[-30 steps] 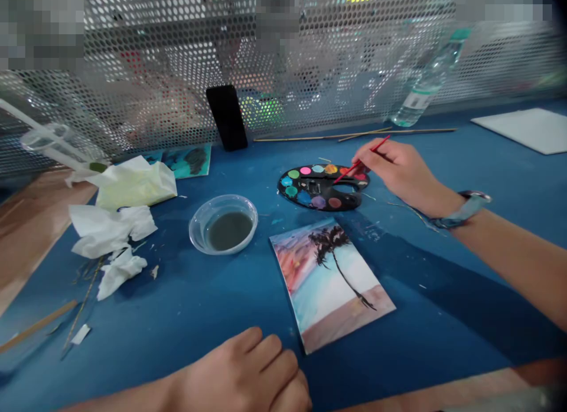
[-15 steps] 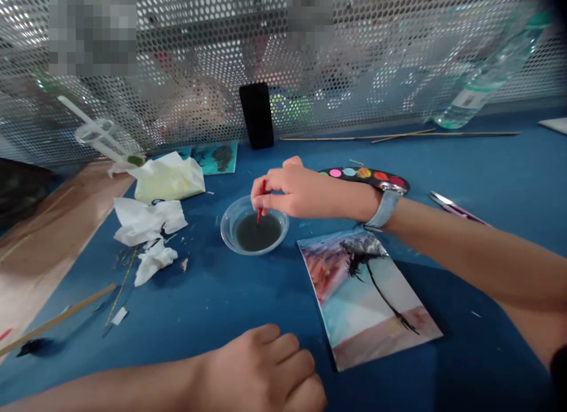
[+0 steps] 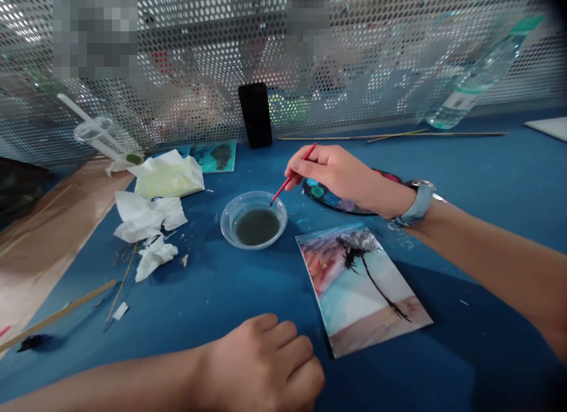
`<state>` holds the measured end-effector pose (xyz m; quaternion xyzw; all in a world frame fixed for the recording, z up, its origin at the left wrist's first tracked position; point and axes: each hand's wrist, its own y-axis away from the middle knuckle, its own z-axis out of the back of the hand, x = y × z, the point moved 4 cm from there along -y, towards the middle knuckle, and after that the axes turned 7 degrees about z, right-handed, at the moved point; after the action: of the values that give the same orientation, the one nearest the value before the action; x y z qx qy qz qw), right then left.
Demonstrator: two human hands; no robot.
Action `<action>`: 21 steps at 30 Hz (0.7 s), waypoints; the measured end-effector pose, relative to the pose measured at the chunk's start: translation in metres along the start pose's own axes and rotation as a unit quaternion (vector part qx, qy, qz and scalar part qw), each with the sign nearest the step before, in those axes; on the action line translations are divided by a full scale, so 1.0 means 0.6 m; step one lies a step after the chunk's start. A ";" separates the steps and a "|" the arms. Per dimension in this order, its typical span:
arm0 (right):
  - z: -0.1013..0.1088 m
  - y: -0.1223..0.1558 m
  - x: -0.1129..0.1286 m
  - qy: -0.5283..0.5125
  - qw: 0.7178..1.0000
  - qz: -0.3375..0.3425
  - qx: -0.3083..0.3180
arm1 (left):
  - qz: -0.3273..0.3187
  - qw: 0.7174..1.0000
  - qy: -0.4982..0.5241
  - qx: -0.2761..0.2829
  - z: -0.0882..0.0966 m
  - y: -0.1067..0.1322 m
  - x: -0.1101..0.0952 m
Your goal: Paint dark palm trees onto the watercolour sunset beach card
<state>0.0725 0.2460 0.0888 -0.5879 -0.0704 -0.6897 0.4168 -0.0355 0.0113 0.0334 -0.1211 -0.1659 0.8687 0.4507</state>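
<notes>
My right hand (image 3: 328,170) pinches a thin red paintbrush (image 3: 292,176), its dark tip slanting down over the right rim of a clear plastic bowl (image 3: 225,230). Murky dark grey water (image 3: 257,226) fills the bottom of the bowl. Partly hidden beneath my right hand lies a paint palette (image 3: 316,192) with several colours. A small painting (image 3: 354,309) of a black palm tree on a blue, red and brown background lies in front of it. My left hand (image 3: 270,368) rests on the table, fingers curled in a fist; whether anything is inside cannot be seen.
Crumpled tissues (image 3: 150,214) and a yellow-stained cloth (image 3: 170,176) lie left of the bowl. A black phone (image 3: 256,115) leans on the perforated metal screen (image 3: 199,75). Thin sticks (image 3: 394,136) and a water bottle (image 3: 469,90) are at the back. A wooden stick (image 3: 66,310) lies at left.
My right hand has moved right and lifted the paintbrush out of the water to the bowl's right rim. The palette is now covered at a different part. My left hand has barely moved.
</notes>
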 end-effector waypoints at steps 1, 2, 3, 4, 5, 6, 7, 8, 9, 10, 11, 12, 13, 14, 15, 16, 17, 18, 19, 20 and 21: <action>0.003 0.006 0.001 0.019 1.000 -0.004 0.010 | 0.000 1.000 -0.001 0.005 0.000 0.000 0.000; 0.006 0.011 0.002 0.047 0.999 -0.005 0.017 | -0.001 1.000 -0.002 0.008 0.000 0.000 0.000; 0.010 0.014 0.005 0.082 0.996 -0.002 0.017 | -0.001 1.000 -0.002 0.011 0.000 -0.001 0.001; 0.015 0.016 0.009 0.115 0.993 0.005 0.011 | -0.002 1.000 -0.002 0.012 0.000 -0.001 0.001; 0.018 0.017 0.014 0.138 0.990 0.015 0.001 | -0.001 1.000 -0.002 0.012 0.000 0.000 0.001; 0.021 0.016 0.018 0.146 0.989 0.024 -0.006 | -0.001 1.000 -0.002 0.013 0.000 0.000 0.001; 0.021 0.015 0.022 0.142 0.989 0.030 -0.009 | -0.001 1.000 -0.002 0.013 -0.001 0.000 0.001; 0.020 0.014 0.024 0.134 0.990 0.033 -0.006 | 0.000 1.000 -0.002 0.014 -0.001 0.001 0.001; 0.017 0.013 0.026 0.131 0.991 0.035 0.006 | 0.001 1.000 -0.001 0.014 -0.002 0.002 0.000; 0.013 0.011 0.027 0.139 0.989 0.038 0.023 | 0.002 1.000 -0.001 0.014 -0.002 0.003 0.000; 0.010 0.010 0.028 0.159 0.986 0.041 0.038 | 0.003 1.000 -0.001 0.012 -0.002 0.004 0.000; 0.009 0.009 0.029 0.184 0.981 0.044 0.047 | 0.005 1.000 -0.002 0.010 -0.002 0.004 0.000; 0.010 0.009 0.031 0.204 0.977 0.046 0.046 | 0.006 1.000 -0.003 0.008 -0.002 0.005 0.000; 0.012 0.008 0.032 0.212 0.975 0.046 0.036 | 0.006 1.000 -0.003 0.008 -0.001 0.005 0.001; 0.016 0.008 0.034 0.209 0.977 0.047 0.020 | 0.006 1.000 -0.003 0.008 -0.001 0.005 0.001; 0.020 0.008 0.035 0.197 0.979 0.046 0.006 | 0.005 1.000 -0.002 0.009 -0.001 0.004 0.002; 0.022 0.008 0.035 0.182 0.982 0.043 0.003 | 0.004 1.000 0.000 0.010 -0.001 0.004 0.003; 0.023 0.009 0.035 0.171 0.985 0.037 0.010 | 0.004 1.000 0.002 0.011 0.000 0.003 0.003; 0.024 0.009 0.033 0.170 0.985 0.028 0.023 | 0.005 1.000 0.004 0.013 0.000 0.003 0.004; 0.024 0.010 0.031 0.176 0.984 0.018 0.033 | 0.007 1.000 0.005 0.014 0.000 0.002 0.005; 0.025 0.012 0.029 0.185 0.982 0.012 0.036 | 0.008 1.000 0.006 0.016 0.000 0.002 0.005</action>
<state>0.0888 0.2416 0.1058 -0.4357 -0.0098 -0.7787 0.4514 -0.0381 0.0131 0.0330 -0.1208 -0.1484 0.8738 0.4470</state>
